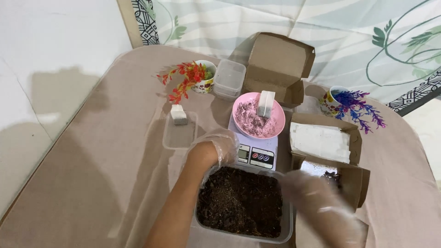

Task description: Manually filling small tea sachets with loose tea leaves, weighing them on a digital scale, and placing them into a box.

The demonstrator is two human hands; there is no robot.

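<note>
A clear plastic tub (288,219) full of dark soil (239,202) stands in front of me. My left hand (212,150), in a thin clear glove, curls over the tub's far left corner. My right hand (318,198), also gloved and blurred, hovers by the tub's right rim with its fingers stretched out and nothing in them. Just beyond the tub, a white kitchen scale (255,155) carries a pink plate (275,121). On the plate lie soil crumbs and a white block (265,103).
A clear lid (180,136) left of the scale holds a small white block (178,115). Stacked clear containers (229,78), an open cardboard box (278,64), a box with white foam (320,141) and two cups with red (186,80) and purple (358,106) artificial plants stand around.
</note>
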